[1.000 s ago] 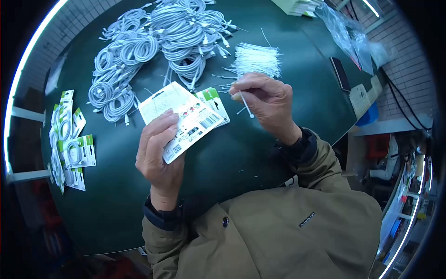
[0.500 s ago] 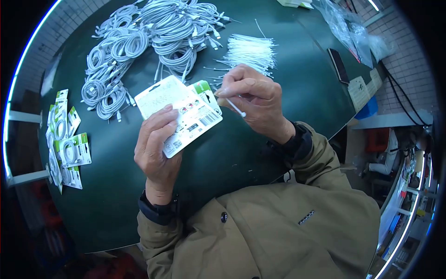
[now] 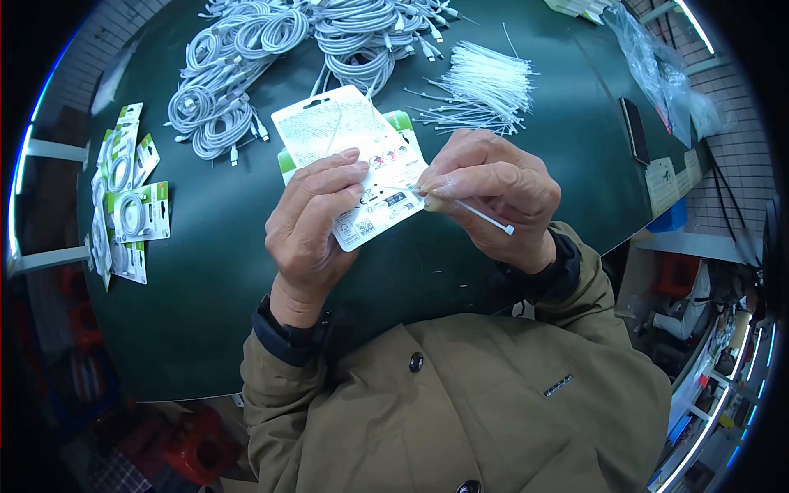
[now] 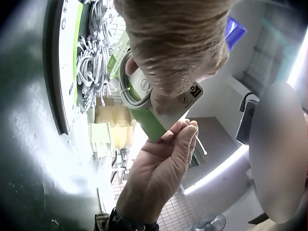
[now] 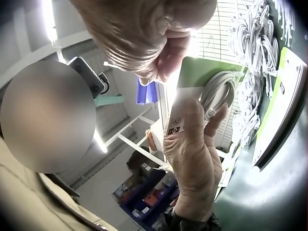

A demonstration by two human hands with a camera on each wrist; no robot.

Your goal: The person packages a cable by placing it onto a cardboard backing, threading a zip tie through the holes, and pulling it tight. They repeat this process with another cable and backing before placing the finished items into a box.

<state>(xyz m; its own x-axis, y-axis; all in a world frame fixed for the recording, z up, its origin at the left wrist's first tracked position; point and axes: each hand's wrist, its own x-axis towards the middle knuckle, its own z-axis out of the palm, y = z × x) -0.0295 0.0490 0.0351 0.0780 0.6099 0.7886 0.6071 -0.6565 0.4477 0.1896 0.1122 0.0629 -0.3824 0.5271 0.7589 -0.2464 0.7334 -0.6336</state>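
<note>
The left hand [image 3: 316, 226] grips a printed white card [image 3: 353, 140] by its lower left part, back side up in the head view. On the card's other face, a coiled grey cable [image 4: 126, 86] shows in the left wrist view. The right hand [image 3: 497, 197] pinches a thin white cable tie [image 3: 485, 216] between thumb and fingers at the card's right edge, the tie's head pointing down right. Behind the held card lies a green and white package [image 3: 400, 121]. In the right wrist view, the left hand's fingers [image 5: 194, 118] lie over the card beside the coil.
Bundles of grey cables [image 3: 222, 78] cover the table's back left. A pile of white cable ties [image 3: 493, 82] lies at the back. Packaged cables [image 3: 136, 212] are stacked at the left. A phone [image 3: 634, 131], a plastic bag [image 3: 657, 70] and paper [image 3: 662, 182] lie at the right.
The right hand has moved to the card's right edge with the tie. The head view has shifted, so the table's things sit higher in it. The left hand still grips the card.
</note>
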